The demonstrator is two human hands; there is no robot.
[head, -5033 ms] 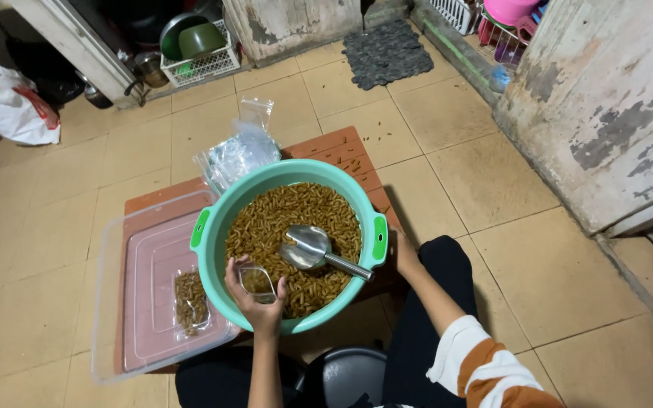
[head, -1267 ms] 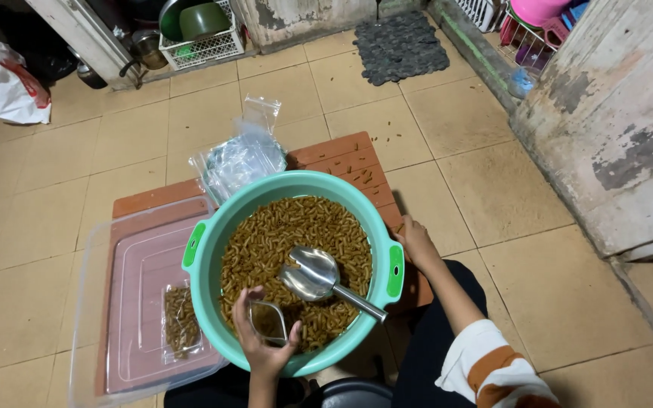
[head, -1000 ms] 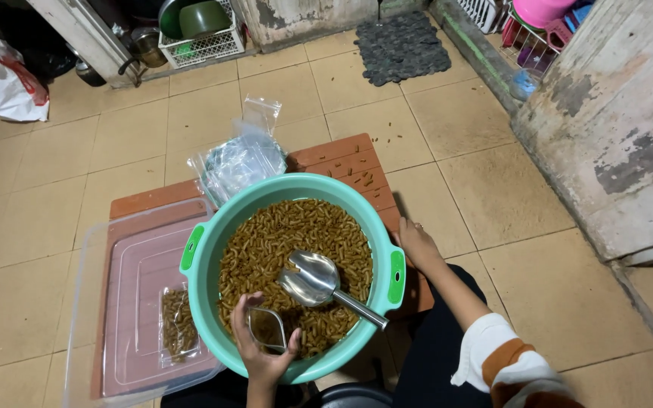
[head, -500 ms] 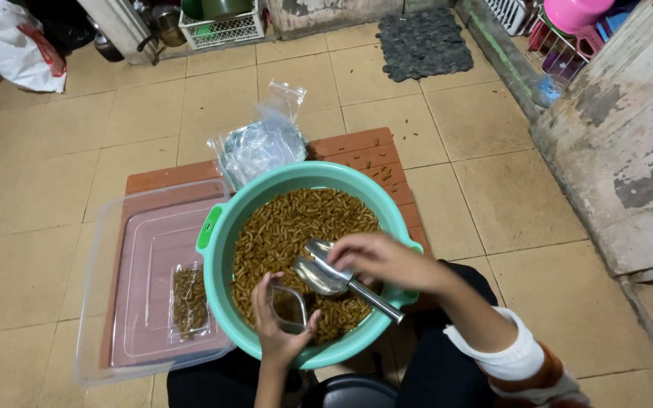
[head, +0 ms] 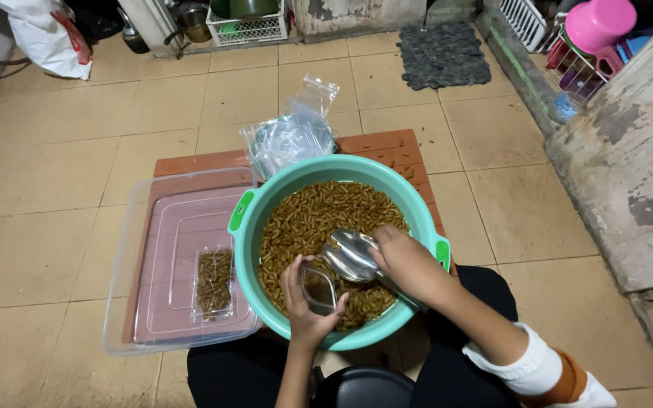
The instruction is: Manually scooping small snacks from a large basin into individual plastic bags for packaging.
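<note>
Steel flashes over the bowl: the right hand is clamped on the handle of a metal scoop, its mouth tipped toward a small clear bag. The left hand pinches that bag open, fingers closed on its rim, just above the brown pellets heaped in the green basin. Risk here, as I read it: the bag mouth is narrow against the scoop, so a quick tip could send pellets past it, and a slack pinch could let it fold shut. One filled bag lies in the clear lidded tray toward the mat's left edge; spare bags sit at its far edge.
</note>
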